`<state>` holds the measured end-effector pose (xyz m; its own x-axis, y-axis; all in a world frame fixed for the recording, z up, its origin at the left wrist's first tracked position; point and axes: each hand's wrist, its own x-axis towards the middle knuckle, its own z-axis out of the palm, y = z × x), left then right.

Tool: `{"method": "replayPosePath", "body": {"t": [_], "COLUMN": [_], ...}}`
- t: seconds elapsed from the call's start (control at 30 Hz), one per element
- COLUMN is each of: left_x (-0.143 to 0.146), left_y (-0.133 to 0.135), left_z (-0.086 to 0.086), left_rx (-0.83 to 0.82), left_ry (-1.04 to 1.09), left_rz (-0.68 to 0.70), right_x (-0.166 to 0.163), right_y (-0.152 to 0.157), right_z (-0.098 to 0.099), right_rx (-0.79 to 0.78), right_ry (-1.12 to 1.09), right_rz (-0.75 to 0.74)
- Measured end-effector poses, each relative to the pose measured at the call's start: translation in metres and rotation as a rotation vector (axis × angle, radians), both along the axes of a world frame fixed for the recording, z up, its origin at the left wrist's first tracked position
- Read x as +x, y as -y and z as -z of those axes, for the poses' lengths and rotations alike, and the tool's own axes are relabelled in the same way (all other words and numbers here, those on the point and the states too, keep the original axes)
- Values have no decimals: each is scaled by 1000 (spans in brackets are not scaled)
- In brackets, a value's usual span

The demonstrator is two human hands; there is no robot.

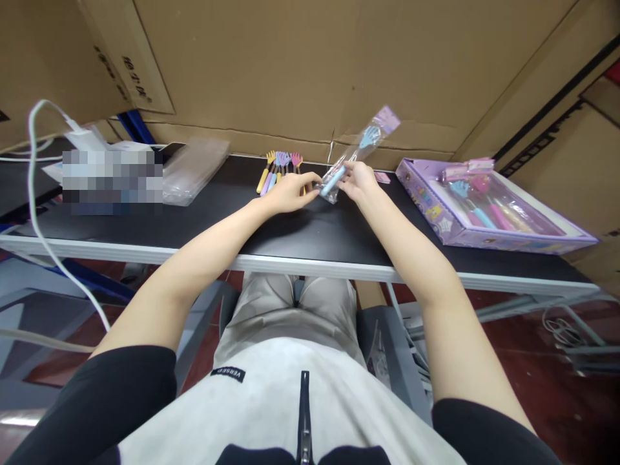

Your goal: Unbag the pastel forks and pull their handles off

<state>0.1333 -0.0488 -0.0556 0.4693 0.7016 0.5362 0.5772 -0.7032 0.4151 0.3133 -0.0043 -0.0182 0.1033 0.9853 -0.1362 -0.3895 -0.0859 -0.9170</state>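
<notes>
Over the black table (pixel 310 239), the right hand (pixel 359 181) pinches a blue-handled utensil (pixel 334 181) inside a clear bag (pixel 356 154); the left hand (pixel 289 193) meets the bag's lower end, though I can't tell whether it grips. Just beyond lie bare utensils (pixel 272 181), seemingly left to bag. Rightward, an open box (pixel 426 199) already holds several bagged ones (pixel 484 218). Cardboard (pixel 290 71) stands behind.

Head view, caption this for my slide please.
Left hand and right hand on a clear bag holding a blue fork-shaped utensil, above a black table.
</notes>
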Motion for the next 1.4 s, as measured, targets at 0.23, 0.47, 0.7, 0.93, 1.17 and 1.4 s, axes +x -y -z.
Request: {"method": "replayPosePath", "body": {"t": [0.23,0.47,0.7,0.93,1.17,1.4], "left_x": [-5,-8,-8,-12,-20,-23], "left_y": [-8,0,-4,-8,-14,-10], "left_z": [3,-7,-8,-7,-8,-14], "left_rx": [51,-24,-9,-14,42,86], "left_ry": [49,36,38,7,52,139], "left_rz": [-218,-202,-328,-352,-471,-497], "right_x": [3,1,-4,-2,43,86], "right_y": [1,3,5,-2,-22,-44], "right_z": [7,11,16,19,5,-4], "right_rx": [91,197,219,191,158,178], "right_ry": [-102,-92,-67,-94,-121,52], "right_rz": [21,42,26,2,137,260]}}
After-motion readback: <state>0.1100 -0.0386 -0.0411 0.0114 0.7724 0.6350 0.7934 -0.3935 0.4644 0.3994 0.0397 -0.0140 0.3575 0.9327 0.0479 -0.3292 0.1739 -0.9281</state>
